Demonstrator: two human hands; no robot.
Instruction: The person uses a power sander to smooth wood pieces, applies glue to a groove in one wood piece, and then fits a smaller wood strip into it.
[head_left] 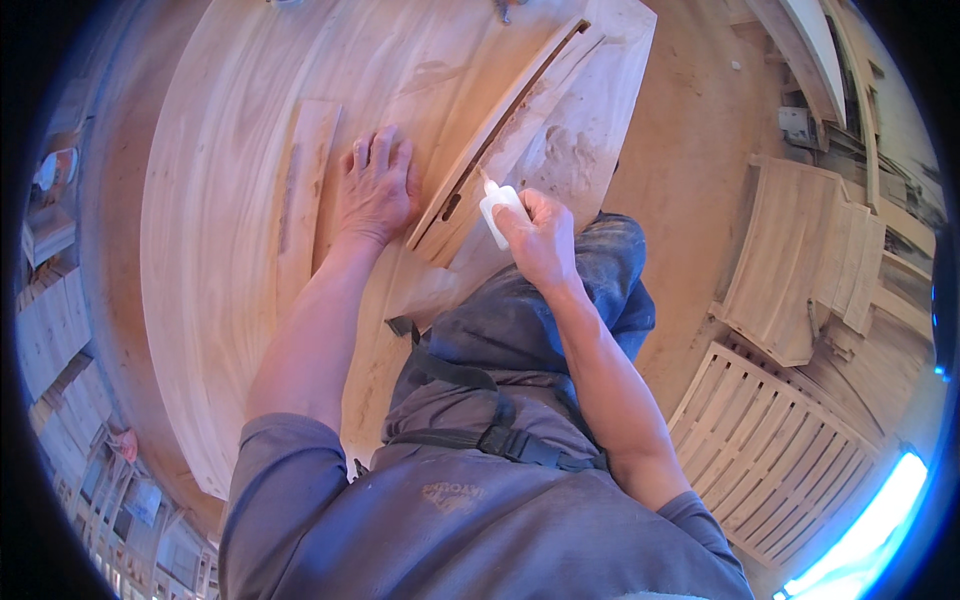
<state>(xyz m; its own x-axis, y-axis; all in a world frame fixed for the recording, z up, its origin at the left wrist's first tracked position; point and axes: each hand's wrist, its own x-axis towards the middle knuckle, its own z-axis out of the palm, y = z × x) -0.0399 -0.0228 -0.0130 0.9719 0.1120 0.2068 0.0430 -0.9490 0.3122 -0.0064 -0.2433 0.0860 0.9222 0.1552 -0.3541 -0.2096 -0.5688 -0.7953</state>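
Note:
In my right hand (pixel 543 243) is a small white squeeze bottle (pixel 503 215), its narrow nozzle tilted up toward a long wooden piece (pixel 470 198). A dark groove runs along that piece, with a short slot near its near end. The nozzle tip is close to the groove; whether they touch I cannot tell. Resting on the big wooden panel (pixel 220 200), my left hand (pixel 380 190) lies with fingers spread, holding nothing. Left of it lies a narrow wooden strip (pixel 305 190) with a rough dark edge.
A slatted wooden panel (pixel 770 450) and flat wooden boards (pixel 785 260) lie on the floor at the right. Stacked wooden parts (pixel 50 335) line the far left. My bent knee (pixel 615 250) is against the panel's right side.

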